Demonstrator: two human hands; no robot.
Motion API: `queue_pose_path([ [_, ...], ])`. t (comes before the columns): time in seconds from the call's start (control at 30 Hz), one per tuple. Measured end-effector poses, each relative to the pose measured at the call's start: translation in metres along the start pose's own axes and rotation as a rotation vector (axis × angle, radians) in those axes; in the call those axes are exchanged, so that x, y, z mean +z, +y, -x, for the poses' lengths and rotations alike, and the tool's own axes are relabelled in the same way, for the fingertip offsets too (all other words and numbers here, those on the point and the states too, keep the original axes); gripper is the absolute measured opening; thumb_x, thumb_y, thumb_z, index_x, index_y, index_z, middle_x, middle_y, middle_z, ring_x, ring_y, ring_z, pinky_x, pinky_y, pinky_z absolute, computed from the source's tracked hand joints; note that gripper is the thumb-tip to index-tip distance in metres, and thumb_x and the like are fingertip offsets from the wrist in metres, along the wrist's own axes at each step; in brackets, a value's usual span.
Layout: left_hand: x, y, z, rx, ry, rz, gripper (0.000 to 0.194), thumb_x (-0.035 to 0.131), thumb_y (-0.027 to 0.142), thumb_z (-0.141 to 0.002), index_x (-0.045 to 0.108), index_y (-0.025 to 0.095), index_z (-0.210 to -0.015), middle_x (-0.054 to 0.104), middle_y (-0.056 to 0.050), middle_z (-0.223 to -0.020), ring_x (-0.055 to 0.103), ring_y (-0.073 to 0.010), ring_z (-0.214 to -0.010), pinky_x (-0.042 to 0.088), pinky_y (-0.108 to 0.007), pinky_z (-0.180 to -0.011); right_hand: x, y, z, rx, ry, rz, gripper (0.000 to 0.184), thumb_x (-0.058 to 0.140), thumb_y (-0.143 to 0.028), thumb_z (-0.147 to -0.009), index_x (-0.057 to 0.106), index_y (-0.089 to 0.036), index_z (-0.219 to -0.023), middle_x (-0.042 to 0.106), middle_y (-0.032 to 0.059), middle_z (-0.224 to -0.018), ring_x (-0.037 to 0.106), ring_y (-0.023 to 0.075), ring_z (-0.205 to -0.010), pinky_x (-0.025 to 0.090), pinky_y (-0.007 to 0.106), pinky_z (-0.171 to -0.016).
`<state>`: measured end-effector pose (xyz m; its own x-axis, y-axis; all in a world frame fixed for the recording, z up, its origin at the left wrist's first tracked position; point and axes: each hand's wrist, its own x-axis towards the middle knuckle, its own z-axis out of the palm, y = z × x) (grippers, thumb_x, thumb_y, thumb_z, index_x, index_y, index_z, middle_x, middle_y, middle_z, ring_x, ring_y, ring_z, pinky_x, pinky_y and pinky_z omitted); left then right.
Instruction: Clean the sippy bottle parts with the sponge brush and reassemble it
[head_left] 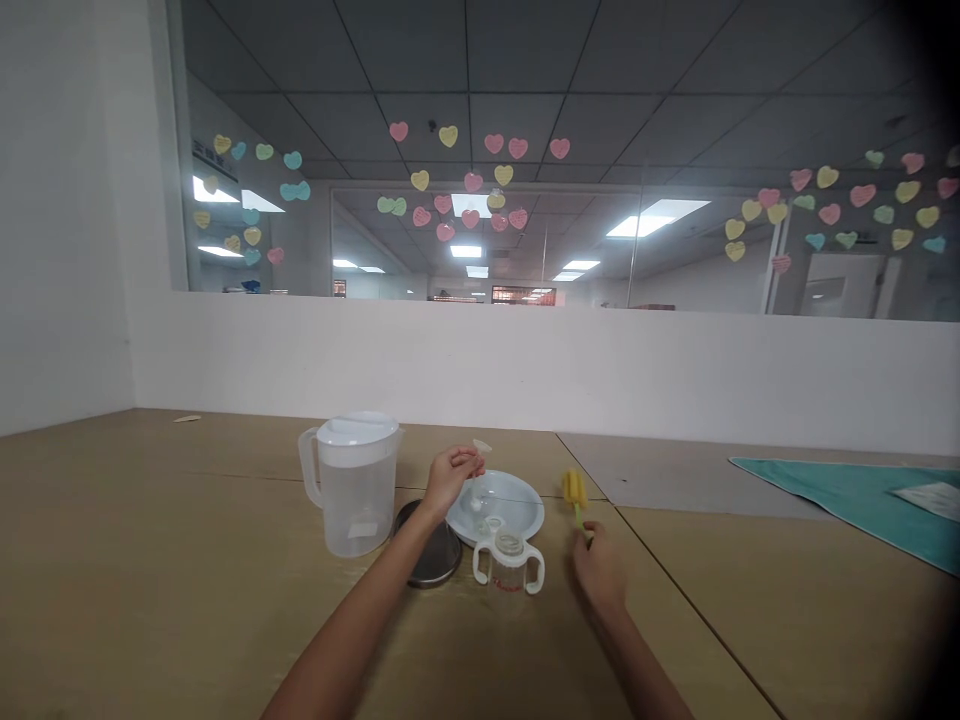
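My left hand (452, 478) is above the left rim of a white bowl (531, 520), its fingers pinched on a small clear piece (481, 446) whose kind I cannot make out. In my right hand (600, 570) is a sponge brush (575, 488) with a yellow head and a green handle, held upright to the right of the bowl. Between my hands, in front of the bowl, a clear baby bottle (508, 570) with two white side handles stands with its mouth uncovered. Small clear parts lie in the bowl, too blurred to name.
A lidded translucent pitcher (358, 495) stands left of my left hand. A dark round metal dish (435, 570) lies partly under my left forearm. At the right is a teal cloth (847, 500) with a white piece on it. A white wall with a window (525, 340) bounds the table's back.
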<state>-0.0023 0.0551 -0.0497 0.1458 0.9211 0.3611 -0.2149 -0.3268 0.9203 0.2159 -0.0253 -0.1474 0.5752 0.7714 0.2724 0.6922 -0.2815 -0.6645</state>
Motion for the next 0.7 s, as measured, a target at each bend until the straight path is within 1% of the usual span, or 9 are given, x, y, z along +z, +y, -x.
queue_pose_path([
  [0.03,0.002,0.003,0.001,-0.008,-0.002,0.011,0.044,0.077,0.044,-0.053,0.06,0.012,-0.079,0.065,-0.002,-0.066,0.062,-0.0126,-0.059,0.049,-0.026,-0.064,-0.002,0.0,-0.001,-0.017,0.085,-0.063,0.04,0.03,-0.036,-0.089,0.054,-0.014,-0.112,0.067,0.0108,-0.09,0.062,0.0226,-0.075,0.04,0.029,-0.06],
  [0.1,0.005,0.006,0.003,-0.002,-0.016,0.0,0.045,0.075,0.046,-0.056,0.062,0.012,-0.081,0.066,-0.003,-0.068,0.061,-0.0117,-0.058,0.049,-0.026,-0.064,-0.004,0.0,0.0,-0.132,0.274,-0.184,0.045,0.03,-0.041,-0.089,0.057,-0.014,-0.113,0.065,0.0099,-0.088,0.06,0.0211,-0.074,0.041,0.029,-0.061],
  [0.2,0.009,0.009,0.006,0.022,-0.047,-0.065,0.042,0.07,0.049,-0.061,0.064,0.011,-0.081,0.066,-0.004,-0.07,0.06,-0.0107,-0.055,0.049,-0.025,-0.062,-0.002,-0.002,0.005,-0.427,0.49,-0.28,0.045,0.034,-0.045,-0.09,0.063,-0.016,-0.109,0.062,0.0072,-0.081,0.057,0.0165,-0.07,0.042,0.026,-0.063],
  [0.3,0.014,0.012,0.01,0.027,-0.085,-0.124,0.04,0.066,0.048,-0.065,0.065,0.011,-0.08,0.066,-0.004,-0.07,0.058,-0.0104,-0.053,0.046,-0.024,-0.058,0.006,-0.002,0.011,-0.754,0.53,-0.255,0.035,0.039,-0.036,-0.092,0.062,-0.02,-0.113,0.06,0.0053,-0.082,0.057,0.0113,-0.07,0.044,0.021,-0.064],
  [0.37,0.018,0.014,0.012,0.013,-0.117,-0.143,0.038,0.064,0.048,-0.067,0.064,0.011,-0.078,0.065,-0.004,-0.068,0.058,-0.0104,-0.052,0.045,-0.023,-0.056,0.011,-0.001,0.013,-0.894,0.529,-0.217,0.033,0.04,-0.03,-0.092,0.059,-0.023,-0.118,0.059,0.0047,-0.084,0.057,0.0096,-0.072,0.044,0.018,-0.066],
  [0.43,0.02,0.014,0.013,-0.006,-0.142,-0.155,0.038,0.063,0.047,-0.068,0.063,0.011,-0.078,0.064,-0.003,-0.066,0.057,-0.0104,-0.051,0.044,-0.023,-0.055,0.014,0.0,0.013,-0.913,0.575,-0.178,0.032,0.041,-0.027,-0.092,0.059,-0.024,-0.119,0.058,0.0042,-0.082,0.056,0.0089,-0.071,0.044,0.017,-0.064],
  [0.5,0.021,0.012,0.013,-0.01,-0.134,-0.151,0.037,0.063,0.047,-0.068,0.063,0.012,-0.078,0.064,-0.003,-0.064,0.057,-0.0115,-0.053,0.044,-0.024,-0.057,0.013,0.001,0.012,-0.857,0.633,-0.143,0.03,0.043,-0.027,-0.091,0.06,-0.024,-0.116,0.058,0.0041,-0.081,0.056,0.0082,-0.068,0.042,0.017,-0.059],
  [0.6,0.019,0.01,0.01,0.061,-0.06,-0.154,0.033,0.066,0.043,-0.065,0.064,0.012,-0.079,0.066,-0.005,-0.072,0.06,-0.0145,-0.068,0.044,-0.026,-0.068,0.009,-0.002,0.012,-0.768,0.656,-0.123,0.028,0.045,-0.026,-0.091,0.063,-0.021,-0.111,0.058,0.0042,-0.082,0.054,0.0075,-0.063,0.039,0.017,-0.053],
  [0.7,0.017,0.01,0.011,0.108,0.015,-0.187,0.033,0.066,0.042,-0.066,0.068,0.014,-0.081,0.068,-0.005,-0.082,0.058,-0.0161,-0.079,0.041,-0.026,-0.074,0.005,-0.006,0.013,-0.726,0.665,-0.197,0.027,0.046,-0.025,-0.089,0.065,-0.017,-0.107,0.059,0.005,-0.081,0.054,0.0082,-0.061,0.039,0.018,-0.052],
])
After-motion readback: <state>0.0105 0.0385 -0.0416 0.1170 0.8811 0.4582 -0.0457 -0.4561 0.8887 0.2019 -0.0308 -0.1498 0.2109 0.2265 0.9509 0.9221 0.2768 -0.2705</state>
